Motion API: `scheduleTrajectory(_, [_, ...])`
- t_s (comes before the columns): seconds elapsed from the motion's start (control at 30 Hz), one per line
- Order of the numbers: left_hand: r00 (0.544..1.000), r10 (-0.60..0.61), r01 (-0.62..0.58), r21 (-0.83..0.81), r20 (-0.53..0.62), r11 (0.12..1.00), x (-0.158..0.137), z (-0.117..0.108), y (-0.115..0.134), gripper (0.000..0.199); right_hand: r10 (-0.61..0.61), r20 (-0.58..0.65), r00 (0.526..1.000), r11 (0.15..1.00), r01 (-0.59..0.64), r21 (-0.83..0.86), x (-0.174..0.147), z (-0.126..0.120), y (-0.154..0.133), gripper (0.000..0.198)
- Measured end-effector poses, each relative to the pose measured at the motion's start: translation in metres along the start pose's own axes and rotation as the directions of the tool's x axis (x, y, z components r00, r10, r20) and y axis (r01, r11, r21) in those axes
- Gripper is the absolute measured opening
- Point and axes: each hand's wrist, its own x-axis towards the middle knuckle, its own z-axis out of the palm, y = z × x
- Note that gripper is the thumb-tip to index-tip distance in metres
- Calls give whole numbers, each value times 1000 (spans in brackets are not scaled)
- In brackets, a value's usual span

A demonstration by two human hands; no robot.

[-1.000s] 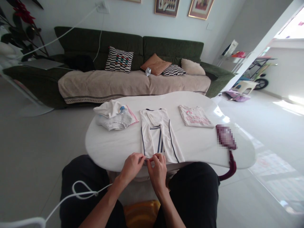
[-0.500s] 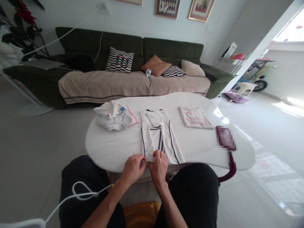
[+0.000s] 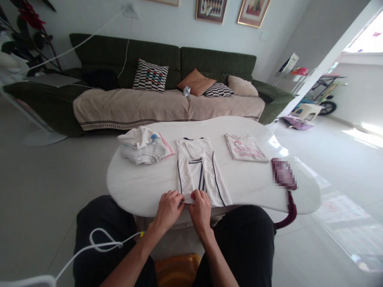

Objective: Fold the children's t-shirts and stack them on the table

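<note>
A white shirt [image 3: 220, 181] with dark blue piping lies on the white table [image 3: 143, 187], its sides folded in toward the middle. My left hand [image 3: 170, 205] pinches the bottom edge of the shirt at its left corner. Close beside it, my right hand [image 3: 200, 207] grips the same hem nearer the middle, fingers curled over the cloth. The fingertips partly hide the hem. To the right lies a folded white T-shirt [image 3: 247, 148] with pink print.
A loose pile of white and grey clothes [image 3: 145, 149] is on the table's left. A dark red strapped item [image 3: 284, 173], partly pixelated, sits at the right edge. A white cable [image 3: 104, 245] loops over my left leg. A green sofa [image 3: 155, 52] stands behind.
My left hand has shifted slightly up and closed its fingers onto the shirt's hem. My right hand and the other clothes stay nearly where they were.
</note>
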Motion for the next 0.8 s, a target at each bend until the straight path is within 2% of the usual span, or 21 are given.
scheduleTrajectory(0.27, [999,-36,37,-38,8,999,7,5,-3,8,-65,138,988,994,52,96,-1,-11,5,27])
scheduleTrajectory(0.53, [993,-104,105,-26,50,994,12,6,-1,4,-120,143,982,981,96,168,-1,-14,5,21])
scheduleTrajectory(0.8, [997,-62,57,93,54,994,10,6,13,10,-134,116,984,962,102,252,0,-16,-1,25])
